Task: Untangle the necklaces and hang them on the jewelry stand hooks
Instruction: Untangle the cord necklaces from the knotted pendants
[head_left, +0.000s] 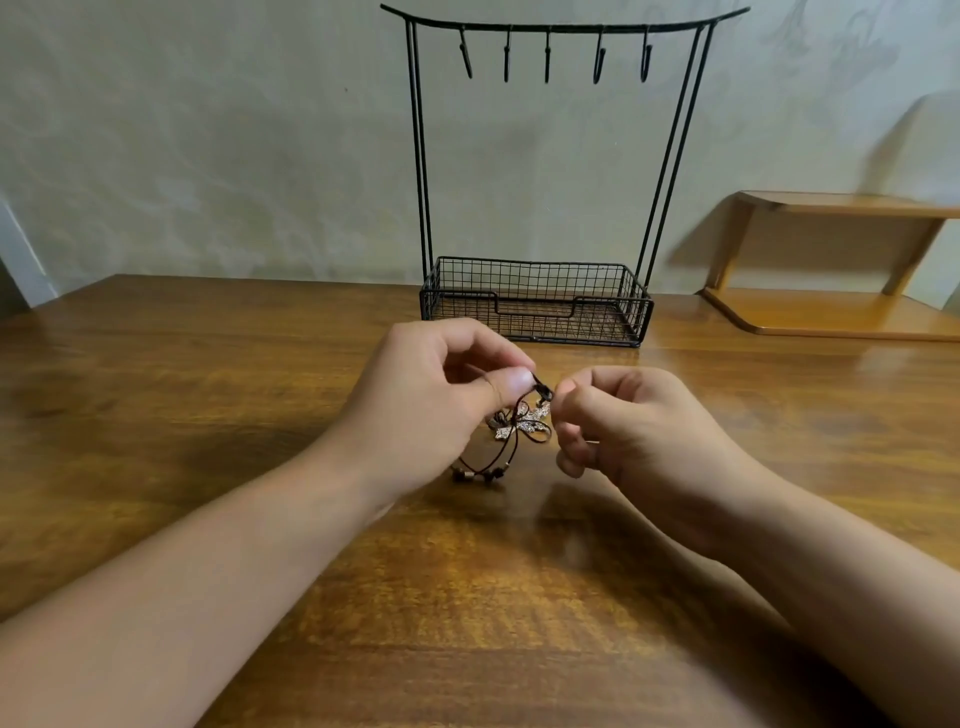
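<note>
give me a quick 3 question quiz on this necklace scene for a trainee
1. True or false: a necklace already hangs from one of the hooks on the jewelry stand.
2. Where does the tangled necklace cord sit? A) in the wire basket B) between the two hands above the table C) on the wooden shelf
3. How many hooks hang from the stand's top bar?

Key
1. False: all hooks are bare.
2. B: the left hand and right hand both pinch the cord near its top, in front of the basket.
3. Five.
</note>
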